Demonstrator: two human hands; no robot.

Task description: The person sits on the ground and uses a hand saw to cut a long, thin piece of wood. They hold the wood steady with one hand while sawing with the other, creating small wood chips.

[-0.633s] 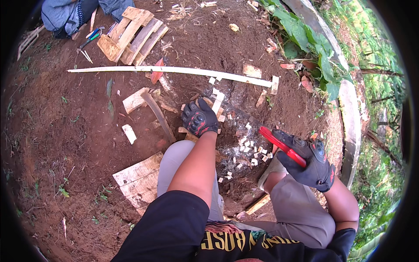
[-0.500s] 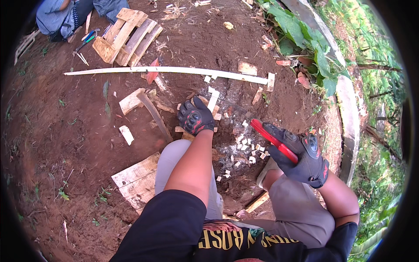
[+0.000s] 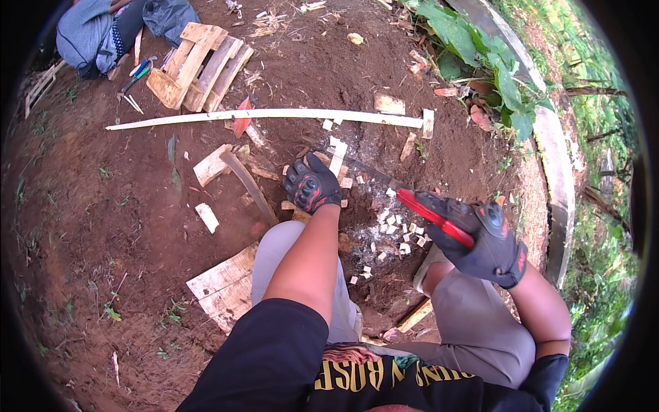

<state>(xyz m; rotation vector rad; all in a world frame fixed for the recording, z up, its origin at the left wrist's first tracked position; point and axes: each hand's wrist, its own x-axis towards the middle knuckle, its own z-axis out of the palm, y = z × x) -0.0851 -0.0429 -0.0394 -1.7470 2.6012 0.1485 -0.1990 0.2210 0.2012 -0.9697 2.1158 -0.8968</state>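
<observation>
My left hand (image 3: 310,184), in a black padded glove, is closed over a short pale wooden strip (image 3: 338,155). It holds the strip down on a low wooden support, mostly hidden under the hand. My right hand (image 3: 480,237), gloved alike, grips the red handle of a hand saw (image 3: 432,214). The saw's thin dark blade reaches toward the upper left and lies across the strip just beyond the left hand; exact contact is hard to make out. Several small cut wood blocks (image 3: 392,229) lie scattered in sawdust on the soil between my hands and knees.
A long thin white strip (image 3: 274,115) lies beyond my hands. Farther left are a small slatted wooden pallet (image 3: 199,65) and tools with green and blue handles (image 3: 136,77). A person (image 3: 93,38) sits at upper left. Boards (image 3: 226,281) lie by my left knee; a concrete edge (image 3: 552,178) runs along the right.
The saw blade has come into clear view across the strip as the right hand shifted slightly. The left hand keeps its hold. The whole view has shifted a little.
</observation>
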